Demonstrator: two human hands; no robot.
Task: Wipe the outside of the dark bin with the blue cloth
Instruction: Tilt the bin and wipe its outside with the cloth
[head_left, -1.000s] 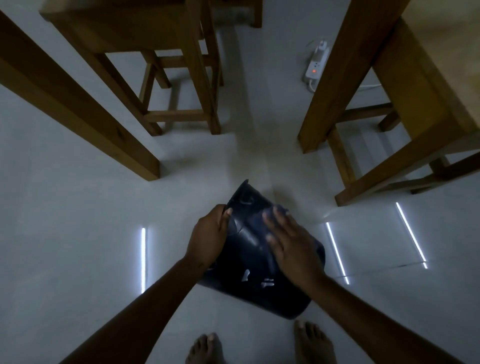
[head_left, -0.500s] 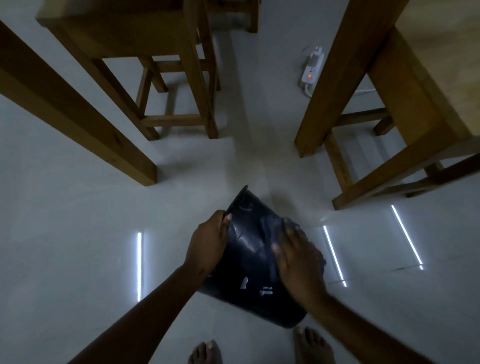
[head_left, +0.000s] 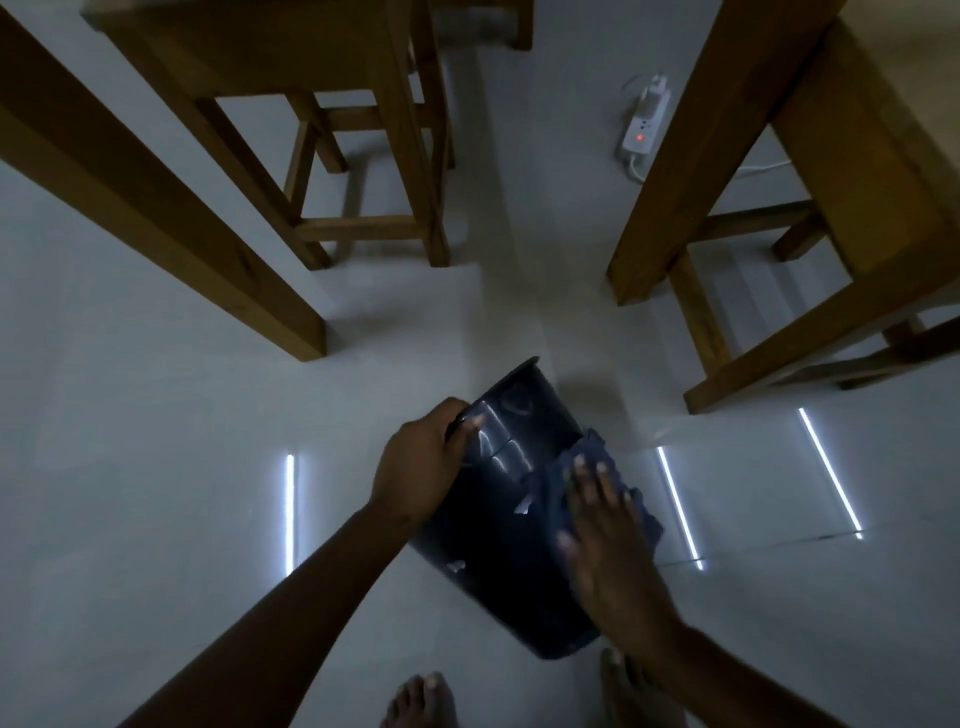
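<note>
The dark bin (head_left: 498, 525) is tipped over above the pale floor, one end pointing away from me and the other near my feet. My left hand (head_left: 423, 462) grips its left edge near the far end. My right hand (head_left: 605, 530) lies flat with fingers spread on the bin's right side, pressing the blue cloth (head_left: 587, 452) against it. The cloth is dark and crumpled; its edges stick out past my fingers and to the right of my hand.
A wooden stool (head_left: 363, 171) stands ahead on the left, and a thick wooden leg (head_left: 156, 208) slants across the far left. Wooden table legs and rails (head_left: 717, 182) rise on the right. A white power strip (head_left: 641, 130) with a red light lies on the floor behind. My bare feet (head_left: 423, 701) are below.
My right hand has slid down the bin's right side toward me with the cloth. The left hand keeps its grip on the bin's edge.
</note>
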